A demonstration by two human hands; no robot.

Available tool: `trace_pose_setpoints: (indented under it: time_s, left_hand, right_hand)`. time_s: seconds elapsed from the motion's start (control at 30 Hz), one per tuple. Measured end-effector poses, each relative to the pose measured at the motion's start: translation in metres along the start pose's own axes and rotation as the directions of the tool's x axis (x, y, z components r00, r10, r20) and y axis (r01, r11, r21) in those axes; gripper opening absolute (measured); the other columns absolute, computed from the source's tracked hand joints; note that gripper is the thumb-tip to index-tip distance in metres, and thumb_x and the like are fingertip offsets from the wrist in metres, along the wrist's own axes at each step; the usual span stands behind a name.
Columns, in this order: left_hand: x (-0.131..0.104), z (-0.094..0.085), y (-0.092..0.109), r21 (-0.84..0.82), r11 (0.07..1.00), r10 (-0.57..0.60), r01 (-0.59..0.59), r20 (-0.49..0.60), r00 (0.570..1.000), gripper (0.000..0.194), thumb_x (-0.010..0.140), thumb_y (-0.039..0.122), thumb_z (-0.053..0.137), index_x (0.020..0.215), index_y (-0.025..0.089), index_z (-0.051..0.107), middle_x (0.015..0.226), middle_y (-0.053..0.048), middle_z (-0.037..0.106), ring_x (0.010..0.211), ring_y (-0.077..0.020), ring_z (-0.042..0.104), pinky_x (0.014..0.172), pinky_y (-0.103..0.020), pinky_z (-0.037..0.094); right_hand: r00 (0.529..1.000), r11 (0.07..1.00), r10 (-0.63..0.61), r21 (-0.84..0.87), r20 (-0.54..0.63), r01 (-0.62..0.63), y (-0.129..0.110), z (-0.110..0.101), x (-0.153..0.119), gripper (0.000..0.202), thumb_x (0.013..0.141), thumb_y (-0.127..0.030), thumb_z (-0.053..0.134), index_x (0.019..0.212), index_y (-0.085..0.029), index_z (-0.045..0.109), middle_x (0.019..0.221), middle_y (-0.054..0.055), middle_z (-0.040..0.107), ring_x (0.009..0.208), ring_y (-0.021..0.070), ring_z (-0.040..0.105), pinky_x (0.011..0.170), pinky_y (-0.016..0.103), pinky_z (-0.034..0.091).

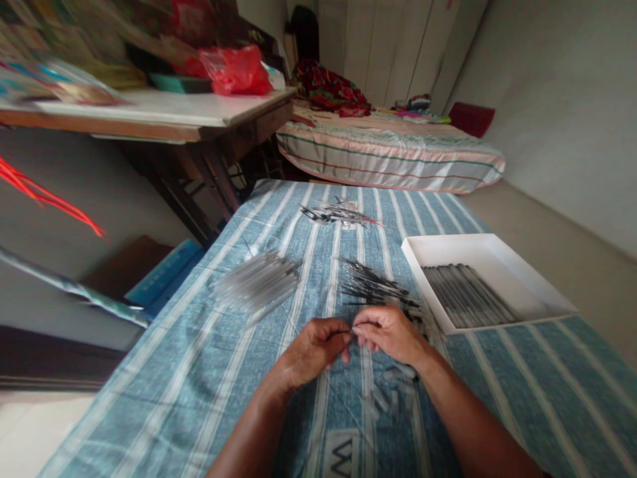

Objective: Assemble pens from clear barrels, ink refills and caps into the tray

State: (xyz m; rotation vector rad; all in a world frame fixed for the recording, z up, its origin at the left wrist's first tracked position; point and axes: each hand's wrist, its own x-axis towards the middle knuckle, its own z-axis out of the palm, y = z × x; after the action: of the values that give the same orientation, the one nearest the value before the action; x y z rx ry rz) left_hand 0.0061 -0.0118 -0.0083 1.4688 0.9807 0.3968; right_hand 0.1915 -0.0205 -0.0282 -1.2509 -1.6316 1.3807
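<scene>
My left hand [314, 350] and my right hand [391, 333] meet fingertip to fingertip over the blue striped cloth [209, 372], pinching a small thin item between them that is too small to make out. Just beyond the hands lies a heap of thin dark pen refills [371, 285]. A bundle of clear pen tubes [256, 282] lies to the left of it. Several small clear caps [385, 395] are scattered under my right wrist. A white tray [502, 249] at the right holds a row of assembled pens [468, 295].
Another small pile of thin parts [338, 214] lies at the cloth's far end. A wooden table [164, 113] with a red plastic bag [236, 70] stands at the left. A striped mattress [388, 149] lies on the floor behind.
</scene>
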Motion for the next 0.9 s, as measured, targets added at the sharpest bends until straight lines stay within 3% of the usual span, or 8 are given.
trace_pose_setpoints:
  time_s: [0.2, 0.37, 0.43, 0.57, 0.7, 0.83, 0.9]
  left_hand:
    - [0.000, 0.002, 0.002, 0.030, 0.999, 0.015, -0.015, -0.007, 1.000, 0.027, 0.083, 0.036, 0.050, 0.079, 0.013, 0.064, 0.063, 0.000, 0.060, 0.044, -0.0069, 0.040, 0.043, -0.020, 0.030]
    - [-0.001, 0.002, 0.004, 0.004, 1.000, 0.026, -0.025, -0.022, 0.999, 0.025, 0.083, 0.035, 0.051, 0.078, 0.013, 0.062, 0.061, 0.000, 0.059, 0.045, -0.0068, 0.037, 0.043, -0.020, 0.029]
    - [-0.001, 0.002, 0.004, 0.023, 0.999, 0.027, -0.027, -0.023, 0.999, 0.027, 0.084, 0.036, 0.051, 0.075, 0.013, 0.062, 0.060, 0.001, 0.058, 0.044, -0.0068, 0.037, 0.043, -0.020, 0.029]
    - [-0.001, 0.002, 0.004, 0.022, 0.999, 0.043, -0.043, -0.005, 0.999, 0.026, 0.084, 0.036, 0.050, 0.078, 0.014, 0.063, 0.062, 0.000, 0.059, 0.046, -0.0072, 0.039, 0.044, -0.020, 0.031]
    - [-0.001, 0.001, 0.007, 0.033, 0.999, 0.034, -0.033, -0.025, 0.999, 0.027, 0.084, 0.036, 0.050, 0.075, 0.014, 0.062, 0.057, 0.002, 0.054, 0.046, -0.0078, 0.038, 0.045, -0.021, 0.029]
    - [0.000, -0.002, 0.006, 0.057, 0.997, 0.050, -0.050, 0.012, 0.999, 0.026, 0.084, 0.035, 0.049, 0.078, 0.014, 0.062, 0.063, 0.000, 0.057, 0.049, -0.0084, 0.040, 0.048, -0.022, 0.032]
    - [0.001, -0.003, 0.004, 0.082, 0.995, 0.053, -0.054, 0.010, 0.999, 0.026, 0.085, 0.036, 0.048, 0.079, 0.014, 0.062, 0.066, 0.000, 0.059, 0.049, -0.0086, 0.040, 0.049, -0.022, 0.033]
  right_hand:
    - [0.999, 0.992, 0.026, -0.123, -0.038, -0.030, -0.002, 0.001, -0.002, 0.037, 0.086, -0.039, 0.050, 0.056, -0.017, 0.051, 0.048, -0.003, 0.052, 0.041, 0.0079, 0.048, 0.041, 0.018, 0.035]
    - [0.999, 0.999, -0.019, -0.029, -0.048, 0.018, -0.001, -0.004, -0.005, 0.021, 0.081, -0.036, 0.057, 0.089, -0.017, 0.060, 0.064, -0.002, 0.059, 0.051, 0.0095, 0.053, 0.049, 0.020, 0.041]
    - [0.998, 0.996, -0.055, -0.076, -0.034, 0.053, -0.002, -0.002, -0.005, 0.016, 0.081, -0.033, 0.056, 0.081, -0.017, 0.059, 0.061, -0.002, 0.059, 0.050, 0.0094, 0.052, 0.049, 0.020, 0.040]
    - [0.993, 0.970, -0.003, -0.242, -0.115, -0.025, -0.006, 0.004, -0.004, 0.040, 0.086, -0.039, 0.048, 0.052, -0.018, 0.048, 0.044, -0.004, 0.047, 0.040, 0.0085, 0.044, 0.043, 0.020, 0.033]
    - [0.993, 0.981, -0.041, -0.193, -0.109, 0.019, -0.009, 0.005, -0.003, 0.027, 0.083, -0.038, 0.054, 0.066, -0.017, 0.056, 0.052, -0.004, 0.053, 0.046, 0.0089, 0.048, 0.045, 0.019, 0.034]
    - [0.991, 0.954, 0.004, -0.297, -0.136, -0.045, -0.011, 0.005, -0.002, 0.043, 0.086, -0.039, 0.051, 0.049, -0.017, 0.048, 0.042, -0.004, 0.045, 0.042, 0.0079, 0.043, 0.045, 0.020, 0.031]
    - [0.988, 0.961, 0.016, -0.271, -0.153, -0.058, -0.013, 0.005, -0.001, 0.040, 0.085, -0.039, 0.052, 0.053, -0.016, 0.051, 0.044, -0.005, 0.046, 0.043, 0.0077, 0.043, 0.045, 0.019, 0.031]
